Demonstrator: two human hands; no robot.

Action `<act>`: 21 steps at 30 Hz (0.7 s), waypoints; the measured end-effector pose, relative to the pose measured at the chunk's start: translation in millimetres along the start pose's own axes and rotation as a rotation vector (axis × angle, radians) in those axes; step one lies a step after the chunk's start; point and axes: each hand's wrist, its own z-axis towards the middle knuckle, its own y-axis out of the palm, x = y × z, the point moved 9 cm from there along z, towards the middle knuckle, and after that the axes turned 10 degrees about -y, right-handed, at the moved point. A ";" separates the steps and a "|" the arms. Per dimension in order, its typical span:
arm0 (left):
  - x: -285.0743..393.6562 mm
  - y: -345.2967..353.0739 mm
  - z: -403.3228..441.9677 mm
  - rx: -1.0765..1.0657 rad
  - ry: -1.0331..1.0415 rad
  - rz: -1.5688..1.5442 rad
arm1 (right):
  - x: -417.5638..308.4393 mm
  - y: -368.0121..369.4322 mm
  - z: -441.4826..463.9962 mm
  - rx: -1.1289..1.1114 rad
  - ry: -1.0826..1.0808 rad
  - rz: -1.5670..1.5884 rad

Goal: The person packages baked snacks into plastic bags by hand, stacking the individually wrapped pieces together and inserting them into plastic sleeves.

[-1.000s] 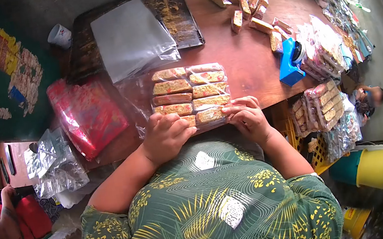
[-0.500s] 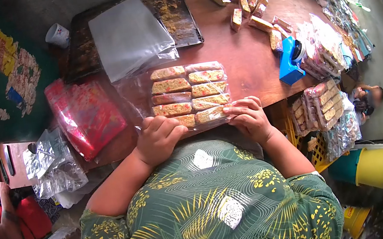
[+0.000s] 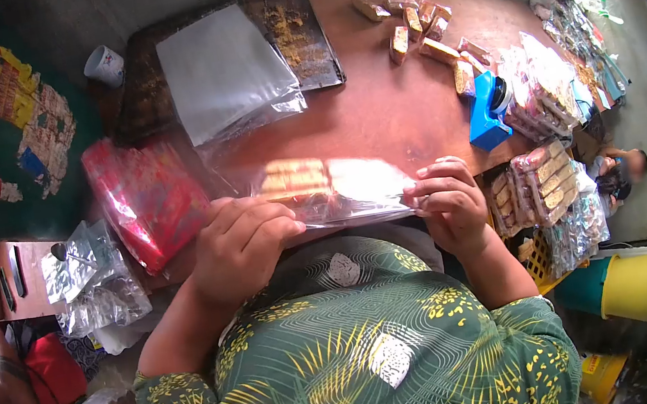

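Note:
A clear plastic bag filled with two columns of wrapped bars is raised at its near edge, in front of my body. My left hand has its fingers closed around the bag's near left corner. At the near right corner, my right hand pinches the plastic between thumb and fingers. Glare and blur hide most of the right column. Left of my left hand lies a pink-red plastic packet. Beyond the bag, a stack of flat clear bags rests on a dark baking tray.
Several loose wrapped bars lie at the back right, beside a blue tape dispenser. Filled packs are piled on a yellow crate at right. A white cup stands back left. Another person's arm shows at far left.
The near edge of the filled bag has come up off the table, tilting the bars away. Both hands have risen with it, and the right hand has shifted slightly right.

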 end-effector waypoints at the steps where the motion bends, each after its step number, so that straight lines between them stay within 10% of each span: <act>1: 2.7 -4.9 5.4 -0.017 -0.017 -0.014 | -1.2 -4.3 6.7 0.011 0.023 0.055; 21: -7.2 5.0 16.0 -0.216 -0.217 -0.234 | 12.5 9.8 27.9 -0.388 0.345 0.258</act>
